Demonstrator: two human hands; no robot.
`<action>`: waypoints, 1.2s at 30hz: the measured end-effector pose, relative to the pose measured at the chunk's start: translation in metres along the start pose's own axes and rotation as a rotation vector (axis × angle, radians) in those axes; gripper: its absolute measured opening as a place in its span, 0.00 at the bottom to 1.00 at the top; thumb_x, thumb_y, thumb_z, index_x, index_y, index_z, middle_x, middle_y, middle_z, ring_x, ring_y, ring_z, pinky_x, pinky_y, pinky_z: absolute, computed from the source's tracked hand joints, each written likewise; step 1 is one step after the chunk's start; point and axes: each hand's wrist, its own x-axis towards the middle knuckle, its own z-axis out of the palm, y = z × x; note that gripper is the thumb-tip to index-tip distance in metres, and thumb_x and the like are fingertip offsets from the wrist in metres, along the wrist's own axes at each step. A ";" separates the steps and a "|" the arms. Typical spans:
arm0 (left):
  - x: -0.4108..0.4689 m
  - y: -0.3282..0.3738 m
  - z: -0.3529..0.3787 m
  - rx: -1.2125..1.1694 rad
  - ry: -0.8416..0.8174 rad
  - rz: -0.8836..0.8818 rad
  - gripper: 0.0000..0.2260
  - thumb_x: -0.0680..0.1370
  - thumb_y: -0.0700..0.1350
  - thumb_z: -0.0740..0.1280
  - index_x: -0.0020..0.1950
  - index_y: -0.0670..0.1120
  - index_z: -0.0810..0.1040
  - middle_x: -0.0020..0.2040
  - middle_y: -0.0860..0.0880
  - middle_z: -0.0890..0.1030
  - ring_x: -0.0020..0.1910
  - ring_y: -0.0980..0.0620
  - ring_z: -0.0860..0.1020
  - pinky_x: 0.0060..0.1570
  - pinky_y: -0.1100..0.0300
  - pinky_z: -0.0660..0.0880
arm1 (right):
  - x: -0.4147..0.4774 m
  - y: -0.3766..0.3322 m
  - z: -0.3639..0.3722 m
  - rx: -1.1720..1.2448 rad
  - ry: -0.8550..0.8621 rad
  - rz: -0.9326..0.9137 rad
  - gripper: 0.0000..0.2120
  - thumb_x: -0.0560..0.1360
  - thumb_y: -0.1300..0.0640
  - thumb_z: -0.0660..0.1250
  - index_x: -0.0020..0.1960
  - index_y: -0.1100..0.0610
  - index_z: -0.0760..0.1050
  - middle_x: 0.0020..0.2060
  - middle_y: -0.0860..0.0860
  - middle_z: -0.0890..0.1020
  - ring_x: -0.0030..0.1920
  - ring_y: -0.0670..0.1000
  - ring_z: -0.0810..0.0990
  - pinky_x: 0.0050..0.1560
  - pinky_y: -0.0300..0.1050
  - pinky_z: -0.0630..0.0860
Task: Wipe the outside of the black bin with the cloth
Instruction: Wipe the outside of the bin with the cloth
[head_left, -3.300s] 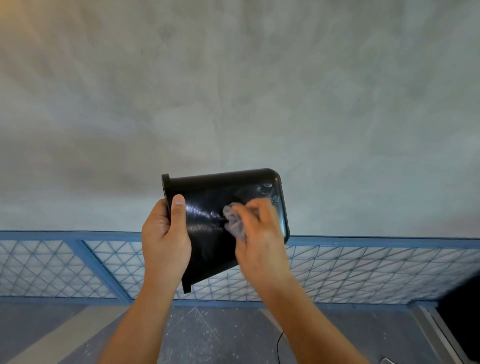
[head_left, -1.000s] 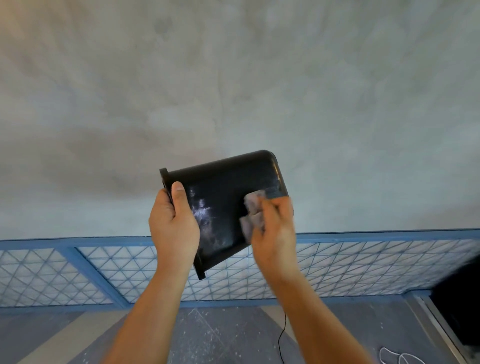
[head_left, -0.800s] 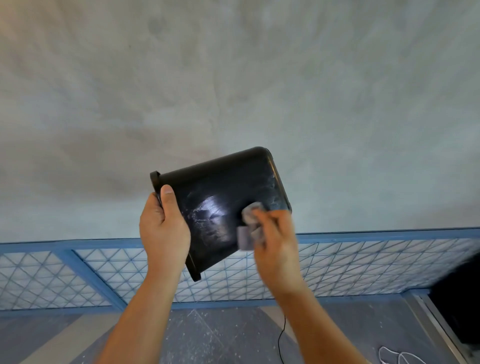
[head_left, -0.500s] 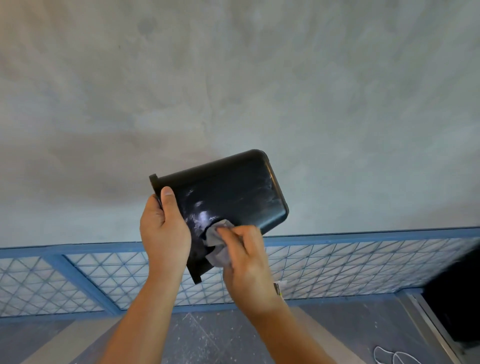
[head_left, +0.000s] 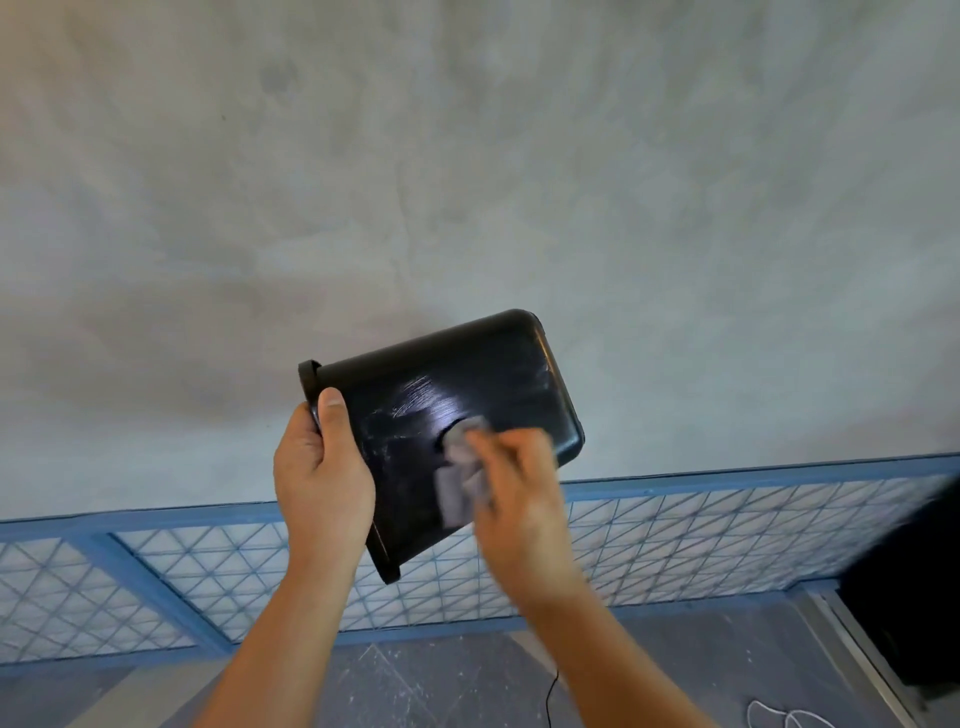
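Observation:
The black bin (head_left: 457, 384) is held up in the air on its side, its base toward the upper right and its rim toward the lower left. My left hand (head_left: 322, 478) grips the rim, thumb on the outer wall. My right hand (head_left: 514, 493), blurred by motion, presses a small grey cloth (head_left: 460, 483) against the bin's shiny outer side, near its lower middle. Streaky wipe marks show on the black surface above the cloth.
A grey concrete wall (head_left: 467, 156) fills the view behind the bin. Below runs a blue-framed mesh panel (head_left: 675, 530). A dark object (head_left: 914, 592) stands at the right edge, and a thin cable (head_left: 779, 714) lies on the grey floor.
My right hand has moved the cloth to the right and upward across the bin's side since half a second ago. My left hand keeps its grip on the rim; the bin is tilted slightly differently.

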 end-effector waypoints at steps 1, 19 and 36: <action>0.000 0.000 -0.003 -0.006 -0.008 -0.009 0.19 0.88 0.57 0.56 0.47 0.48 0.78 0.39 0.52 0.79 0.37 0.56 0.76 0.40 0.54 0.73 | 0.012 0.011 -0.012 0.028 0.082 0.124 0.17 0.78 0.67 0.68 0.66 0.61 0.78 0.58 0.51 0.71 0.57 0.53 0.77 0.58 0.42 0.78; -0.010 0.002 -0.005 0.058 -0.040 0.025 0.18 0.88 0.56 0.57 0.47 0.48 0.78 0.39 0.49 0.80 0.39 0.52 0.78 0.39 0.58 0.71 | 0.025 -0.002 -0.013 -0.105 0.158 0.197 0.07 0.79 0.55 0.66 0.55 0.45 0.77 0.58 0.53 0.74 0.57 0.57 0.78 0.58 0.60 0.80; -0.005 0.001 -0.011 -0.014 -0.108 0.042 0.17 0.87 0.54 0.60 0.45 0.49 0.80 0.37 0.48 0.80 0.36 0.59 0.76 0.40 0.57 0.73 | -0.030 -0.055 0.015 -0.092 -0.138 -0.284 0.13 0.83 0.63 0.62 0.66 0.61 0.77 0.61 0.52 0.74 0.52 0.56 0.75 0.51 0.52 0.79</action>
